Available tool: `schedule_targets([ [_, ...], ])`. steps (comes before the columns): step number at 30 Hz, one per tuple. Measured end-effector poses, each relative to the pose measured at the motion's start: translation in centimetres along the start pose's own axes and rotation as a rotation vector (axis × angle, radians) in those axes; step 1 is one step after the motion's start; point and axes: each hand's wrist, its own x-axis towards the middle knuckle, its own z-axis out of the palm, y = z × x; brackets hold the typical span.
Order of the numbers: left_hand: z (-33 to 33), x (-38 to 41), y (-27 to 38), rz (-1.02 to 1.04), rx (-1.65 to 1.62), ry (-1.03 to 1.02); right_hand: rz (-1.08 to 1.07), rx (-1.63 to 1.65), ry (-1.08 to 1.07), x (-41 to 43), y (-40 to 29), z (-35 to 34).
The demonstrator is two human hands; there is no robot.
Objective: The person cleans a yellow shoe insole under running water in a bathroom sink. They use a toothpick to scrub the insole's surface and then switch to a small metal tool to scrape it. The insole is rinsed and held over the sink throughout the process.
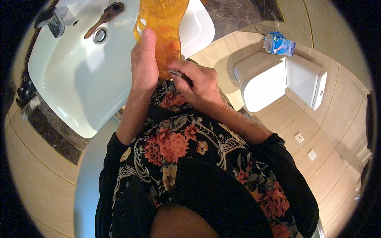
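Observation:
An amber translucent plastic bottle (166, 32) is held out before me at the top of the view, its far end cut off by the picture's edge. My left hand (144, 64) grips its left side, thumb lying along the plastic. Around a small dark tool with a metal tip, perhaps a cutter or knife (181, 75), the fingers of my right hand (201, 84) are closed. That metal tip is by the bottle's near end; whether it touches the plastic I cannot tell. The right fingertips overlap the bottle's lower right side.
At left is a white washbasin (98, 86) with a chrome tap (55, 23), a drain plug (100, 35) and a wooden hairbrush (105, 19). To the right stands a white toilet (265, 86), its lid down. A blue-and-clear plastic packet (279, 45) sits behind it.

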Motion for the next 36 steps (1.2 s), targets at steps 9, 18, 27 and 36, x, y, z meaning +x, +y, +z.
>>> schedule_targets([
  [9, -0.3, 0.2, 0.2, -0.02, 0.094, -0.104, 0.178, 0.07, -0.099, 0.5, -0.1, -0.1],
  [18, -0.4, 0.2, 0.5, 0.091, 0.074, -0.145, 0.221, 0.079, -0.104, 0.7, -0.3, 0.1],
  [27, 0.7, -0.3, 0.5, 0.301, 0.083, -0.097, 0.511, 0.378, 0.132, 0.3, 0.1, 1.3],
  [36, 0.5, -0.6, -0.1, 0.37, 0.193, -0.082, 0.751, 0.575, 0.025, 0.5, -0.2, 0.7],
])
